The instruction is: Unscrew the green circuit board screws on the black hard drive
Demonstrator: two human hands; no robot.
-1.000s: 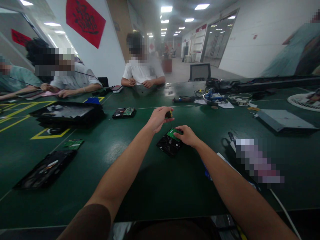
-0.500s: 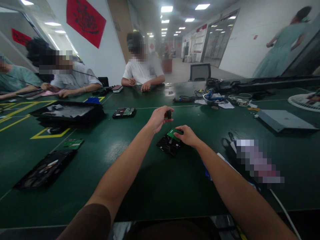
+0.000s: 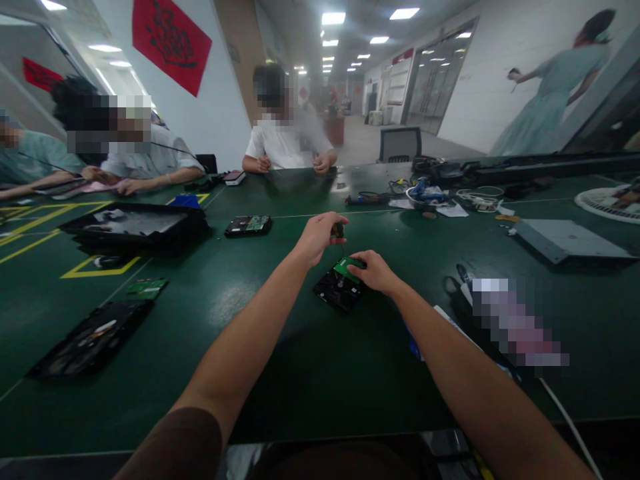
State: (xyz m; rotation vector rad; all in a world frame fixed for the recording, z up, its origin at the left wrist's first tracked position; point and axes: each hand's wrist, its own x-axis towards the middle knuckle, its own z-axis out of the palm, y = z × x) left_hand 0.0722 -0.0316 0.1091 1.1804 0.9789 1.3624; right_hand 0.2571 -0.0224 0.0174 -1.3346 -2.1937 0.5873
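A black hard drive with a green circuit board on its upper side lies on the dark green table. My left hand is closed around the dark handle of a screwdriver. Its thin shaft points down to the far edge of the circuit board; the tip is too small to make out. With its fingers closed on the right edge of the drive, my right hand steadies it, thumb lying over the board.
Left of my arm lie an opened hard drive, a loose circuit board and stacked black trays. Another hard drive lies farther back. A grey metal case and cables are at right. Co-workers sit across the table.
The screwdriver handle has turned slightly in my left hand; both hands and the hard drive stay in place. Across the table, a co-worker's hands have moved apart. A person at right has raised an arm.
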